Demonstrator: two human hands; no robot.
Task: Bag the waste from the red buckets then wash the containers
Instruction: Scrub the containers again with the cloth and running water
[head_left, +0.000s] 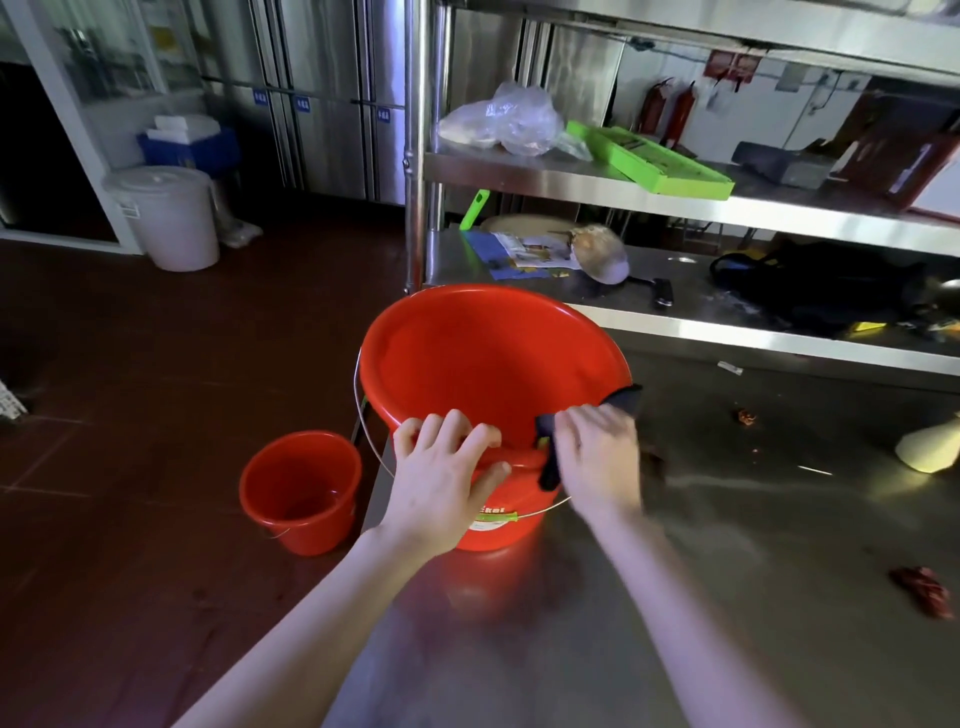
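Two red buckets. The large bucket (467, 358) stands upright at the desk (727, 571) corner, the small bucket (301, 493) on the floor (130, 467), water inside. Green label (493, 514), lettering partly hidden, unreadable. Left grip (441, 473) curls over the near rim. Right grip (597, 457) clasps one dark cloth (550, 467) there.
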